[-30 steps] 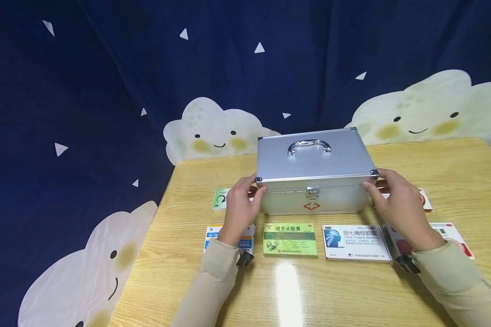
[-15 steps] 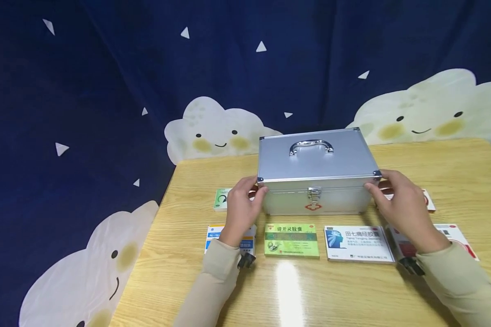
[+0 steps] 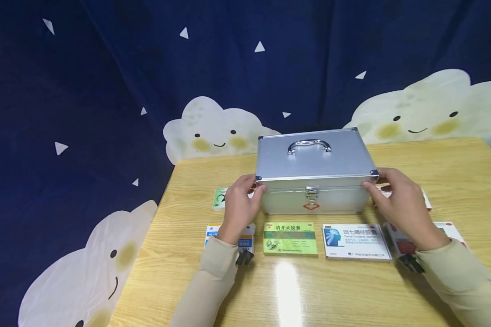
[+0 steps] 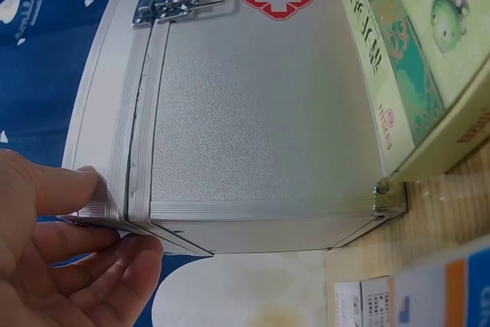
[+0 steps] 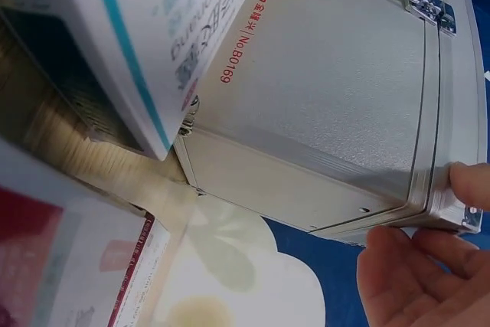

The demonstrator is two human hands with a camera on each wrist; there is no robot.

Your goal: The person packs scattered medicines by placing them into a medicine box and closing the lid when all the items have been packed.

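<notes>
A silver metal first-aid box (image 3: 317, 156) with a handle on its lid and a red cross on its front stands on the table, lid down. My left hand (image 3: 240, 206) pinches the lid's left front corner, thumb on the front face and fingers along the side. At the opposite corner, my right hand (image 3: 401, 206) holds the lid the same way. The metal latch (image 4: 180, 4) lies at the seam, its wire loop over the lower part. Just before the box lie a green medicine box (image 3: 290, 239) and a white-and-blue medicine box (image 3: 356, 242).
A blue-and-white medicine box (image 3: 247, 240) lies partly under the left forearm, and a red-and-white one (image 3: 450, 230) by the right wrist. Behind the left hand is a green-and-white box (image 3: 219, 199). A dark blue curtain (image 3: 229, 59) with clouds hangs behind the wooden table (image 3: 180, 281).
The view shifts slightly and returns. Both hands stay at the lid's front corners, and the box keeps its place with the lid down.
</notes>
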